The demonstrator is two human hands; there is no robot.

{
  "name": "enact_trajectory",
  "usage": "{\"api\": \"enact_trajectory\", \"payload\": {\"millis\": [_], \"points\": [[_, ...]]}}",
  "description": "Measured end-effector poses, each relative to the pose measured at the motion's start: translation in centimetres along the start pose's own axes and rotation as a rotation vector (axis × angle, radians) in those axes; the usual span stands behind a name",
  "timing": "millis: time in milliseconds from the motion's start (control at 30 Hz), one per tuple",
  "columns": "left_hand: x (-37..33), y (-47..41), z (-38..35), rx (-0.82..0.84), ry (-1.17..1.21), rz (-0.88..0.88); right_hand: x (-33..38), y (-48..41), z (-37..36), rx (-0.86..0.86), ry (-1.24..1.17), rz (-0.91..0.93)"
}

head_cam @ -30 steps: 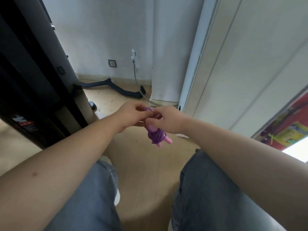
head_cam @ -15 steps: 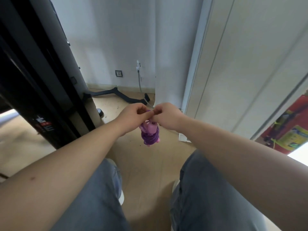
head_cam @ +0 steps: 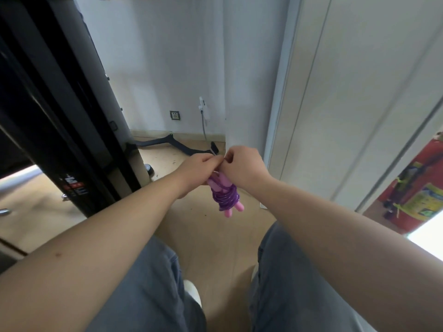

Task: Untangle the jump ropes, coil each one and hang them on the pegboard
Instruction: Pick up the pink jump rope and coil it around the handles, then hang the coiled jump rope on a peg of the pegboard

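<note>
Your left hand and right hand pinch the top of the jump rope together; its glossy purple cord wraps tightly around two smooth pink handles, hanging above the wooden floor.

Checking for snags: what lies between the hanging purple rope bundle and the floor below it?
Nothing. In the head view the purple jump rope bundle with pink handles hangs from both hands over bare wooden floor, between the person's knees.

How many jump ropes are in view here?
1: a purple jump rope, coiled around its pink handles, hanging between the left hand and right hand. Others may lie out of view.
</note>
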State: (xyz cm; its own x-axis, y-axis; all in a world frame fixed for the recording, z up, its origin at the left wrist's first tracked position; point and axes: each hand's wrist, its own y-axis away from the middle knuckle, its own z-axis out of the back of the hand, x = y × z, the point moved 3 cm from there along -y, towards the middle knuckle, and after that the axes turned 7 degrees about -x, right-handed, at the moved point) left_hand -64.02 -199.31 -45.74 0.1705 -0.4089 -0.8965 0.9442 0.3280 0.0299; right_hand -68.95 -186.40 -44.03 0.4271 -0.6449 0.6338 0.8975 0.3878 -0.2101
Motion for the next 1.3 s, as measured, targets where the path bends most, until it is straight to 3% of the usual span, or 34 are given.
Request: {"api": "enact_trajectory", "payload": {"millis": [133, 400, 633, 833, 1033, 1300], "points": [[2.0, -1.1, 0.2, 0.066, -0.108, -0.016, -0.9, -1.8, -1.6, 0.037, 0.096, 0.065], [6.2, -8.9, 0.6, -0.099, -0.228, -0.039, -3.8, -8.8, -5.9, 0.097, 0.116, 0.160], [10.9, -20.6, 0.0, -0.286, -0.014, 0.175, -6.2, -20.0, -12.3, 0.113, 0.128, 0.189], [12.7, -29.2, 2.7, -0.392, -0.042, 0.214, -6.9, -29.4, -17.1, 0.116, 0.069, 0.139], [7.8, -32.1, 7.3, -0.375, -0.096, 0.211, -2.6, -34.7, -14.5, 0.185, 0.021, 0.161], [-6.6, -33.9, 14.9, -0.367, -0.198, 0.229, 7.9, -40.2, -1.4, 0.251, -0.052, 0.203]]}}
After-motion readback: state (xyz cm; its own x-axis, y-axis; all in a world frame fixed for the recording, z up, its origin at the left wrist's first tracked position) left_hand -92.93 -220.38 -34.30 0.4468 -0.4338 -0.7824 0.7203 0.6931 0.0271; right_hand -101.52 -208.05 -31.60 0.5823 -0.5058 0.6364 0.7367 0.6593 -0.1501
